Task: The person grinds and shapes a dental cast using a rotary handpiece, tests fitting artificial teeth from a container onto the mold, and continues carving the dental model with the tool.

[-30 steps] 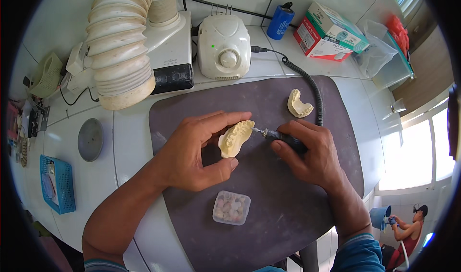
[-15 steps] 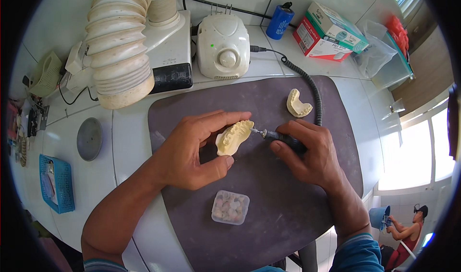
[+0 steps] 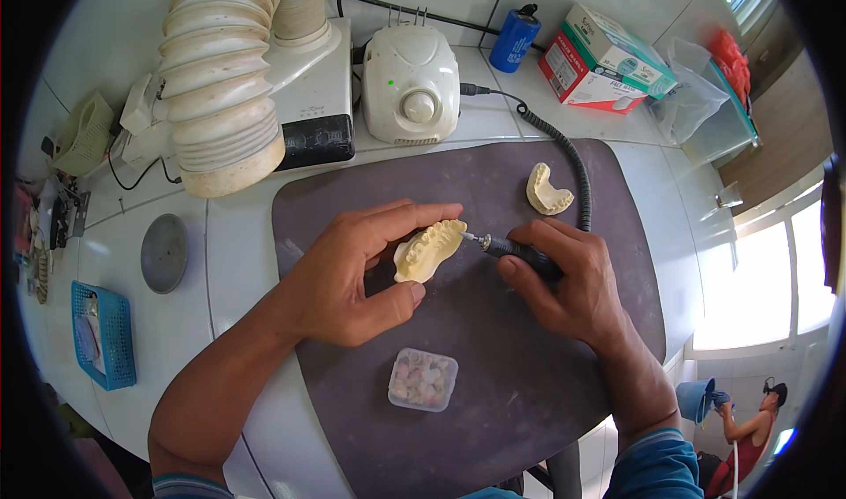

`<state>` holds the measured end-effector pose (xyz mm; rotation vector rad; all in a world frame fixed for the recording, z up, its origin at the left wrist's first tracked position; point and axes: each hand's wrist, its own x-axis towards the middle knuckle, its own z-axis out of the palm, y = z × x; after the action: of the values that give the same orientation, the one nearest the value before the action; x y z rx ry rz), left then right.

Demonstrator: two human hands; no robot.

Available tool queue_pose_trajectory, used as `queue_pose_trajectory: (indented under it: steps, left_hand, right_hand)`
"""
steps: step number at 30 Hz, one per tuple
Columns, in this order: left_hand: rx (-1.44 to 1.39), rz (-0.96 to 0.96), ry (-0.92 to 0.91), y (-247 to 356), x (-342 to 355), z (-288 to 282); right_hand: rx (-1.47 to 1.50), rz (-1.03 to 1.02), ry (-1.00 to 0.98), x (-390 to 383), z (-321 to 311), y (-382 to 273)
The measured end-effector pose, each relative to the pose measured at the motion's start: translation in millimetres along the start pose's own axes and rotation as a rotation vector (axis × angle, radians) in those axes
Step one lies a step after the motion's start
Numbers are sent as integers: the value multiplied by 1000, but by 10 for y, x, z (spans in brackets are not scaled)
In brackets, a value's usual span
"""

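Between the thumb and fingers of my left hand [image 3: 357, 274] is a cream plaster dental cast [image 3: 427, 250], its row of teeth facing up. My right hand [image 3: 568, 279] grips a dark rotary handpiece [image 3: 520, 254] like a pen. The handpiece's pale bit [image 3: 471, 236] meets the right end of the cast, at or very near its edge. A second, horseshoe-shaped dental cast [image 3: 547, 190] lies on the dark mat beyond my right hand. Nearer to me sits a clear plastic box [image 3: 423, 380] with several small pinkish and grey pieces in it.
A coiled cord [image 3: 577, 164] runs from the handpiece to a white control unit [image 3: 412, 89]. A ribbed white hose [image 3: 216, 85] hangs at the back left. Boxes [image 3: 604, 63] stand at the back right; a grey dish [image 3: 165, 255] and blue basket [image 3: 104, 336] at left. A person [image 3: 749, 437] is at lower right.
The cast has tilted slightly in my left hand, and the left thumb has shifted a little. My right hand barely moves. The person at lower right has moved an arm by the blue bucket.
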<state>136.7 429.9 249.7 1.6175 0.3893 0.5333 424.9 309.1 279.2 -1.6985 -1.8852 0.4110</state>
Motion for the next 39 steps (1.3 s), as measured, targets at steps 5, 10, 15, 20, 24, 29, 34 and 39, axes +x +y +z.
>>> queue_pose_trajectory:
  steps: [5, 10, 15, 20, 24, 29, 34, 39]
  left_hand:
    - [16, 0, 4, -1, 1, 2]
    - [25, 7, -6, -6, -2, -1]
    - [32, 114, 42, -67, 31, 33]
    - [52, 147, 52, -100, 37, 24]
    - [33, 134, 65, -90, 32, 48]
    - [-8, 67, 51, -61, 25, 49]
    - [-40, -27, 11, -34, 7, 31]
    - [-4, 1, 14, -42, 18, 32]
  right_hand:
    - [-78, -41, -36, -6, -34, -2]
    - [-51, -21, -4, 1, -12, -4]
    - [-50, -18, -10, 5, -18, -3]
    - [-82, -21, -26, 2, -18, -4]
    - [-71, -31, -9, -4, -6, -8]
    - [-63, 6, -11, -2, -2, -5]
    - [-84, -35, -16, -7, -2, -2]
    - [-102, -48, -17, -4, -8, -16]
